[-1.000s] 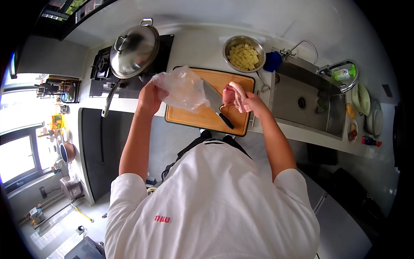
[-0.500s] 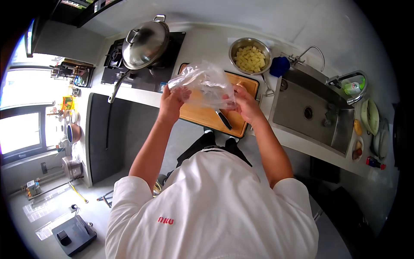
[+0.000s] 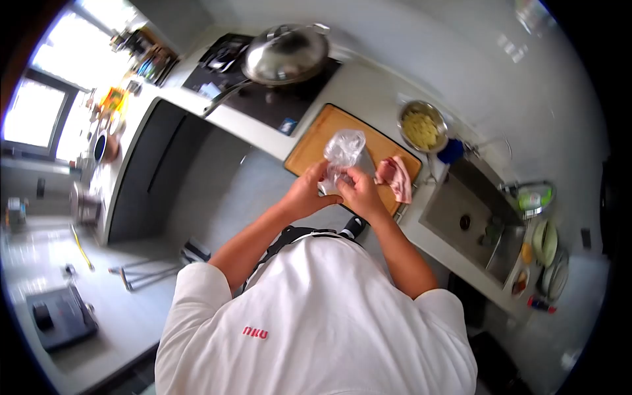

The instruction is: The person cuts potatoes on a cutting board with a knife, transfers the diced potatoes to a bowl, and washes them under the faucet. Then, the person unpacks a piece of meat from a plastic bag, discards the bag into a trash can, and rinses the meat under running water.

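Note:
A clear, crumpled plastic bag (image 3: 345,146) is bunched between my two hands, over the near part of the wooden cutting board (image 3: 322,135). My left hand (image 3: 307,195) pinches the bag's lower left side. From the other side my right hand (image 3: 359,192) grips it, fingertips close to the left hand's. A piece of raw meat (image 3: 396,179), pink with pale strips, lies on the board's right part, just beyond my right hand. The knife is not clearly visible; bag and hands cover the board's near middle.
A steel bowl (image 3: 424,106) of pale cut cubes stands behind the board, beside a blue cloth (image 3: 451,151). To the right is the sink (image 3: 454,201) with its faucet. A lidded pan (image 3: 288,56) sits on the stove (image 3: 263,108) at the left, its long handle reaching past the counter edge.
The bag, stretched out between my hands before, is now bunched smaller, and my hands have come together. The raw meat now shows on the board. The whole view has turned and shifted.

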### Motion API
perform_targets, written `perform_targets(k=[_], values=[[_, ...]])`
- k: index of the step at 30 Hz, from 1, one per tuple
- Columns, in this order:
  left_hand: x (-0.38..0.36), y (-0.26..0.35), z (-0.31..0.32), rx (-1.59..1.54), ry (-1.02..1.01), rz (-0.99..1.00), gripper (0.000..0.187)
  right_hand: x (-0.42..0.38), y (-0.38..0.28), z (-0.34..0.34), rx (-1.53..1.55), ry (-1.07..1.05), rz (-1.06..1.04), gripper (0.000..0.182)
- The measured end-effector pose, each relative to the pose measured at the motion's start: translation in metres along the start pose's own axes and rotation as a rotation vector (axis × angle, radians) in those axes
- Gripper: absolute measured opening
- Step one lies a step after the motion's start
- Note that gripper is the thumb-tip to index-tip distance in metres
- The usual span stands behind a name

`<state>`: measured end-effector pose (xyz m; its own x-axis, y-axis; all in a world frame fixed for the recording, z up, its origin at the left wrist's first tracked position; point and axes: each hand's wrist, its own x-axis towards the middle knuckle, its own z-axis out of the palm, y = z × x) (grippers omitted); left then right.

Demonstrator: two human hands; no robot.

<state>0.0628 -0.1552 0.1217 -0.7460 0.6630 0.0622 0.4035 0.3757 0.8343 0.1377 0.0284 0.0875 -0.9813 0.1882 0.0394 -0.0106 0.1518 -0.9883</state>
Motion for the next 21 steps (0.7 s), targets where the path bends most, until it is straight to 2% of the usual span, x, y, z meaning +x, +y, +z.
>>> perform_targets(k=[2,3,4,5,7,11,13,14,17,19,21], values=[[-0.016,-0.02,-0.033,0.135,-0.103,-0.122,0.049,0.005,-0.033,0.025,0.02,-0.248,0.004,0.025],[-0.027,-0.033,-0.05,0.049,-0.086,-0.238,0.044,0.007,-0.04,0.038,0.095,-0.321,0.066,0.026],[-0.038,-0.05,-0.066,-0.042,-0.059,-0.353,0.04,0.009,-0.036,0.054,0.207,-0.325,0.054,0.029],[-0.051,-0.066,-0.084,-0.14,-0.027,-0.466,0.036,0.01,-0.038,0.072,0.239,-0.236,0.164,0.037],[-0.079,-0.097,-0.114,-0.567,0.064,-0.551,0.034,0.027,-0.024,0.106,0.067,-0.169,0.068,0.046],[-0.134,-0.128,-0.171,-1.202,0.168,-0.501,0.036,0.042,-0.059,0.216,0.168,-0.472,0.051,0.043],[-0.165,-0.143,-0.186,-1.199,0.302,-0.465,0.04,0.052,-0.053,0.259,0.227,-0.668,0.126,0.037],[-0.179,-0.151,-0.195,-1.195,0.361,-0.445,0.042,0.06,-0.056,0.281,0.181,-0.693,0.096,0.031],[-0.219,-0.166,-0.217,-0.972,0.718,-0.561,0.049,0.084,-0.053,0.339,0.161,-0.881,0.182,0.025],[-0.246,-0.168,-0.227,-0.743,0.893,-0.548,0.053,0.099,-0.056,0.375,0.179,-1.058,0.297,0.024],[-0.274,-0.171,-0.228,-0.636,0.973,-0.486,0.055,0.114,-0.062,0.415,0.196,-1.26,0.433,0.024]])
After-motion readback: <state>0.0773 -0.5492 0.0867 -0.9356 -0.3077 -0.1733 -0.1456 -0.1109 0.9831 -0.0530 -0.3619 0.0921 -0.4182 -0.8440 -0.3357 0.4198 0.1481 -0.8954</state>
